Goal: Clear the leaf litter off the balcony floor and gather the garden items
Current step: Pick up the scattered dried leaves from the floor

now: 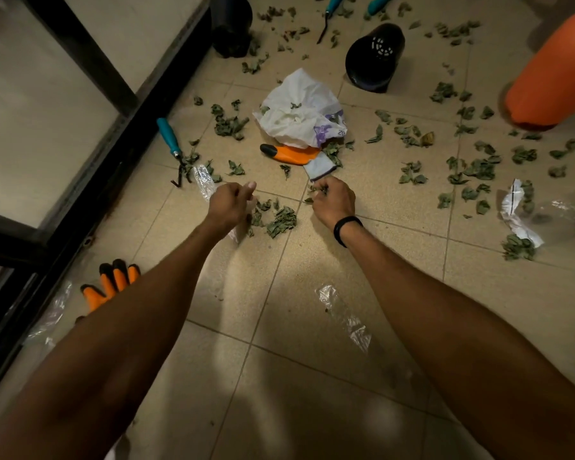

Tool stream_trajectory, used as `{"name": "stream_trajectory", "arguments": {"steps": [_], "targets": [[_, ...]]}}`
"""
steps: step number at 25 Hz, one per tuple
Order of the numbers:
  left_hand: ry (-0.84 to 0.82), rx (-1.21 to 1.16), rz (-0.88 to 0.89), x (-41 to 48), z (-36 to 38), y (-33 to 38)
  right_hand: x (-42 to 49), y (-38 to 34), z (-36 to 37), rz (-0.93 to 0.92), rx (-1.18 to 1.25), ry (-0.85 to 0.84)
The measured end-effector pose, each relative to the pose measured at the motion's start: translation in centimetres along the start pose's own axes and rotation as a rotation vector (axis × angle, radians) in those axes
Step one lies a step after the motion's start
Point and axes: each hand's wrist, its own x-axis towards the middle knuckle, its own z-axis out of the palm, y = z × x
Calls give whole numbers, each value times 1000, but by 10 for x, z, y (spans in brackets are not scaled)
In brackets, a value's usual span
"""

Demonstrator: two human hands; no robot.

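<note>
Your right hand [334,200] is closed round a small clump of leaves [318,190] just in front of the grey cuff of the glove [289,156] that lies half under the white bag [299,107]. Your left hand [231,202] has its fingers curled and thumb raised over a strip of clear plastic [203,180]; whether it pinches that plastic, I cannot tell. A loose pile [279,217] sits between your hands, and most of the litter is spread wide across the tiles, thickest to your right. The leaves look dry and curled, so a hard squeeze probably crumbles them, and a loose fist likely sheds bits on the way to a bag. If the plastic by your left hand is the bag, its mouth may fall shut with only one hand on it. Mind the rake [170,141]: its black tines lie near your left hand. The second glove [113,283] is partly hidden by your left forearm and easy to miss, as are the pot [375,56] and the tools at the far edge. The white bag carries a purple print with small characters beside it, too small to read; no brand shows anywhere.
</note>
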Motion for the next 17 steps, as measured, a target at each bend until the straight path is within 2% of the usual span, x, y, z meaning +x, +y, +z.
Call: {"name": "stream_trajectory", "arguments": {"steps": [1,3,6,9,11,13,14,17], "targets": [[-4,166,82,-1,1,-2,-1,-1,0,-13,-6,-1],[-82,327,183,-5,5,-1,-1,-2,-1,-32,-13,1],[-215,535,218,-9,18,-6,-6,-2,-3,-32,-9,12],[-144,611,276,-7,28,-17,-10,-1,-4,-13,-9,8],[-47,515,326,-7,25,-14,-14,-3,-6,-10,-1,11],[25,312,210,-5,18,-6,-15,-6,-9,25,44,6],[57,161,92,-4,12,-2,-16,-6,-10,66,97,-3],[115,-586,-269,1,-10,9,-16,-13,-15,266,386,-24]]}}
